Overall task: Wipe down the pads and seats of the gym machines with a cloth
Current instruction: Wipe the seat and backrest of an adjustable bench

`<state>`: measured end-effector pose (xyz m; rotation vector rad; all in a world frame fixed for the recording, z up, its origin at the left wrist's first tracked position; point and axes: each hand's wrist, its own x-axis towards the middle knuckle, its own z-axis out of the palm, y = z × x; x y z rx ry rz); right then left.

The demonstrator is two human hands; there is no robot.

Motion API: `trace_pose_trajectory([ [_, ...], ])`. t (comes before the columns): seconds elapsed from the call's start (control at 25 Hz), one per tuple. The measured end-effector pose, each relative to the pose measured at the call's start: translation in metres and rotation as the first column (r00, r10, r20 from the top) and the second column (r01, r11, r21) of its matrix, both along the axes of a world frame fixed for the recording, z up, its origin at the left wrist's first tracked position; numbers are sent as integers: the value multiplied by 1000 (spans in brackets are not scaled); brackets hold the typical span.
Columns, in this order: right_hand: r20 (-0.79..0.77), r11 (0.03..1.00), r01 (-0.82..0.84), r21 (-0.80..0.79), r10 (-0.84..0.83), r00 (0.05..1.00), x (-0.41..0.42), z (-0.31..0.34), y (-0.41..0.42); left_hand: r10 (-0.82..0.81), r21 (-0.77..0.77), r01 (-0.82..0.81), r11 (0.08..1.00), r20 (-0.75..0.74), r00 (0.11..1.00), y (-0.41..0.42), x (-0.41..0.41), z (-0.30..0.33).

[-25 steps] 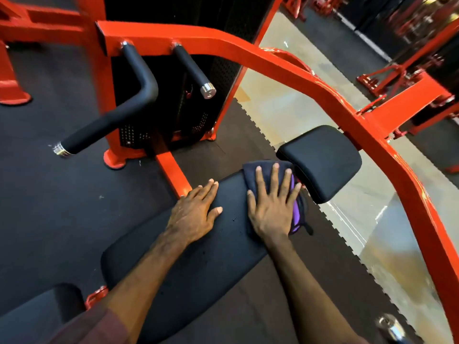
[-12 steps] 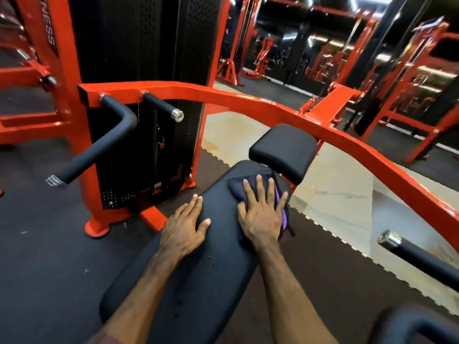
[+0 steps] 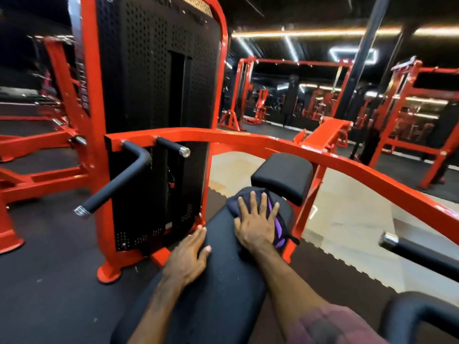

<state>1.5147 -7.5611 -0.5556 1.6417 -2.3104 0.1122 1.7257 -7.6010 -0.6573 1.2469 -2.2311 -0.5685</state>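
A: Where is the cloth (image 3: pixel 250 198) now?

B: At centre frame, lying on the far end of the long black pad (image 3: pixel 218 281), just below the small square pad (image 3: pixel 283 176). The right hand (image 3: pixel 258 225) lies flat on top of it, fingers (image 3: pixel 253 203) straight and spread, pressing it down rather than pinching it. A purple fold shows at the hand's right edge.

A: And the other hand?

B: The left hand (image 3: pixel 188 256) rests on the pad's left edge, lower centre, fingers straight and close together, holding nothing. It looks like a brace.

A: What has changed over the last second?

B: Mostly the view. The head has lifted, so the weight stack housing (image 3: pixel 159 78) and the red frame bar (image 3: pixel 248 139) now fill the upper half, with more machines at upper right. The right hand has stayed at the far end of the pad on the cloth; the left hand has slid out toward the pad's left rim.

A: Meaning for the task?

B: Judging from the hand's place, the long pad's far end is being finished. The small square pad just beyond the fingertips appears untouched by the cloth, so it is the likely next surface
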Motion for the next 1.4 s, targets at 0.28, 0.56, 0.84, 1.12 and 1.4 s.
trace_pose_trajectory([
  [0.28,-137,884,-354,306,409,902,-23,9,-7,64,3,-64,998,27,998,3,-7,2],
  [0.56,-136,796,-486,362,561,817,-10,5,-24,107,33,-108,994,27,994,7,-10,11],
  [0.84,-104,928,-320,193,344,933,7,6,-28,11,-10,-11,1000,9,1000,-2,-4,4],
  [1.12,-25,986,-141,87,144,989,27,-7,-14,-63,-90,61,994,-27,998,-5,6,-7],
  [1.4,-83,991,-131,2,131,988,52,-47,21,-197,-196,174,965,-107,974,-18,38,-40],
])
